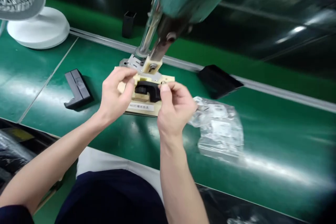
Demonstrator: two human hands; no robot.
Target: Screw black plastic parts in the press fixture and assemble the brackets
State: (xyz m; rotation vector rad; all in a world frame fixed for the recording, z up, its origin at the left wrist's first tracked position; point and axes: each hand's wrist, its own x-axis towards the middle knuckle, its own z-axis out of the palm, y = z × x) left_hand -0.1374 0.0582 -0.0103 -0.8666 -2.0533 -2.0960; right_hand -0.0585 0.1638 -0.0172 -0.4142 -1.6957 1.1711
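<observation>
A cream-coloured fixture [141, 107] with a printed label stands on the green bench, under a metal press arm [164, 42]. In it lies a curved black plastic part [151, 89]. My left hand [117, 91] is at the fixture's left side, thumb and forefinger bent towards each other near its upper edge; whether anything small is between them cannot be made out. My right hand [174, 103] is at the right end of the black part, thumb and forefinger pinched together over something too small to name.
A black plastic piece [78, 89] lies at the left. A white fan base [39, 29] stands at the back left and a small black box [128, 24] behind the fixture. To the right are clear plastic bags [222, 127] and a black tray-like object [219, 80].
</observation>
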